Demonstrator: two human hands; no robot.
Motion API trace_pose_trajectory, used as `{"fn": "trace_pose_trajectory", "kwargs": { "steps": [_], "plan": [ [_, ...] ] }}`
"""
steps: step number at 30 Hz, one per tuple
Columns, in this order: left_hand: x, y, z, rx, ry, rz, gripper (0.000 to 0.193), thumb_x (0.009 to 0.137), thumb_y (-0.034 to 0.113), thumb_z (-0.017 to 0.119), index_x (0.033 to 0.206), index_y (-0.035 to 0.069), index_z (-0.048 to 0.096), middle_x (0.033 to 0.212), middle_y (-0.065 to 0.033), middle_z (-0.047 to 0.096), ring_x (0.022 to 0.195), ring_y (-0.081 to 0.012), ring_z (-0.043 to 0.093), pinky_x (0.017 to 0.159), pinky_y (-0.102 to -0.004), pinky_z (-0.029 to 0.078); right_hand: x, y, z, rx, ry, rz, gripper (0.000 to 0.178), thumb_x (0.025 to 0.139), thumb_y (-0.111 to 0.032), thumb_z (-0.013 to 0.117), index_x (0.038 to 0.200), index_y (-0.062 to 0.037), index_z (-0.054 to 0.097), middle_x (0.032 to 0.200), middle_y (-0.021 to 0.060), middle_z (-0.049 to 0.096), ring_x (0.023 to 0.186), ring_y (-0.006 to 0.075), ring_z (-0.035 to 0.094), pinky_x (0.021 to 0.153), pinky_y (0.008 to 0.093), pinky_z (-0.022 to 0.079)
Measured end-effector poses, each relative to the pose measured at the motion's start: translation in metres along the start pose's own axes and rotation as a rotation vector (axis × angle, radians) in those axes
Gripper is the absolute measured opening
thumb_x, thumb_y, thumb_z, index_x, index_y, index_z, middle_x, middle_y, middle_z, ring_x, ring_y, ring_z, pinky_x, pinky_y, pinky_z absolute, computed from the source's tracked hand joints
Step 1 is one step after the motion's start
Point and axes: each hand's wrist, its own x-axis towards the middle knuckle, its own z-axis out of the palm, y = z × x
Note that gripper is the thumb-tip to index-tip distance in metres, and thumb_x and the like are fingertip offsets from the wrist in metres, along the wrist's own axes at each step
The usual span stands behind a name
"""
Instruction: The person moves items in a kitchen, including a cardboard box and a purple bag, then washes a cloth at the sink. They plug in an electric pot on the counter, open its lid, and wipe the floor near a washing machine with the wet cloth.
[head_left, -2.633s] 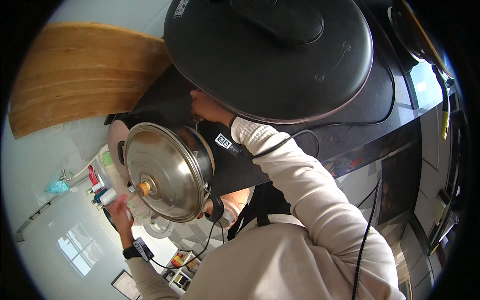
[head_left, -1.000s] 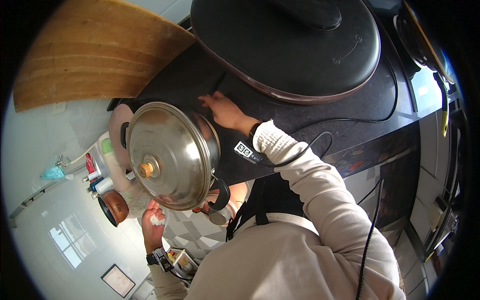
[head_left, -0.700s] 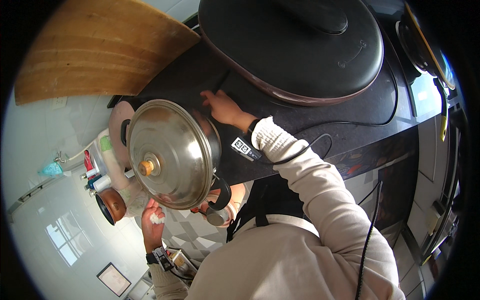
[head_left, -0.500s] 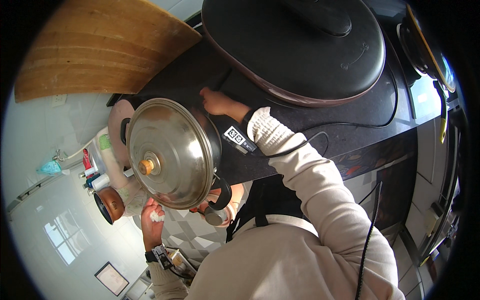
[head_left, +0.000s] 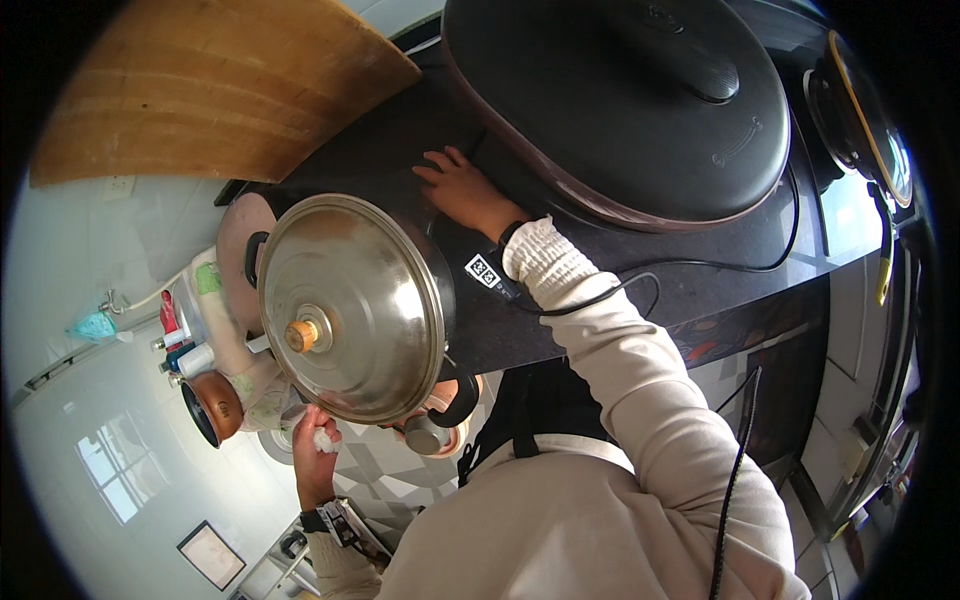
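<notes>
A large steel pot lid [head_left: 365,290] with a wooden knob [head_left: 301,336] covers a dark pot with black side handles. Beside its near left rim, my left hand [head_left: 312,462] is closed on a crumpled white wad [head_left: 324,440], perhaps tissue or cloth. Between the pot and a big oval black-lidded electric pan [head_left: 640,120], my right hand [head_left: 468,195] is over the dark counter [head_left: 390,150]. Its fingers are spread and hold nothing visible. Whether the palm rests on the counter, I cannot tell.
A wooden board [head_left: 210,95] leans at the back left. A black cable [head_left: 700,262] crosses the counter under my right arm. A small brown pot [head_left: 212,408] and several bottles stand left of the large pot. A frying pan [head_left: 868,120] is at the far right.
My right hand's fingers, more curled before, are now spread, and the hand lies flatter. My left hand keeps the white wad and has shifted slightly. The whole view has moved a little.
</notes>
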Motion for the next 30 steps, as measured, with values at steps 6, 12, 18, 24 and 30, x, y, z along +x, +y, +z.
{"fn": "trace_pose_trajectory", "kwargs": {
  "steps": [6,12,18,24,30],
  "plan": [
    [0.005,-0.008,0.002,0.170,0.008,0.067,0.008,0.086,0.012,0.053,0.084,0.005,0.056,0.067,0.0032,0.048,0.056,-0.0059,0.040,0.050,-0.0208,0.032,-0.002,0.000,0.008,0.191,-0.114,-0.168,0.026,0.065,-0.002,0.056,0.090,-0.0014,0.063,0.117,0.0086,0.049,0.123,0.0275,0.031,0.105,0.0436,0.020],
    [0.006,-0.009,0.001,0.080,-0.004,0.077,0.007,0.085,0.012,0.055,0.083,0.005,0.057,0.066,0.0036,0.047,0.055,-0.0059,0.041,0.050,-0.0200,0.033,-0.008,-0.004,0.011,0.220,-0.050,-0.108,0.028,0.060,-0.003,0.060,0.087,-0.0003,0.064,0.114,0.0080,0.051,0.123,0.0261,0.032,0.106,0.0422,0.019],
    [0.005,-0.008,0.003,0.129,0.012,0.078,0.010,0.086,0.016,0.055,0.080,0.007,0.055,0.067,0.0038,0.046,0.056,-0.0058,0.041,0.049,-0.0204,0.033,-0.021,-0.023,0.001,0.124,0.144,0.079,0.055,0.064,-0.002,0.057,0.118,-0.0067,0.049,0.118,0.0108,0.049,0.117,0.0283,0.036,0.102,0.0423,0.025],
    [0.008,-0.018,-0.008,-0.099,-0.023,0.046,0.022,0.089,0.026,0.050,0.073,0.011,0.046,0.066,0.0040,0.043,0.057,-0.0067,0.041,0.049,-0.0216,0.033,-0.029,-0.046,0.016,0.199,0.145,0.257,0.053,0.077,-0.017,0.053,0.127,-0.0080,0.038,0.099,0.0119,0.059,0.092,0.0318,0.048,0.085,0.0407,0.037],
    [0.012,-0.027,-0.017,-0.207,-0.098,0.073,0.016,0.089,0.022,0.050,0.083,0.008,0.051,0.071,0.0039,0.046,0.059,-0.0070,0.044,0.051,-0.0203,0.036,-0.019,-0.029,0.019,0.436,0.105,0.207,0.048,0.077,-0.015,0.058,0.120,-0.0039,0.040,0.098,0.0157,0.061,0.093,0.0324,0.049,0.083,0.0382,0.041]
  ]
}}
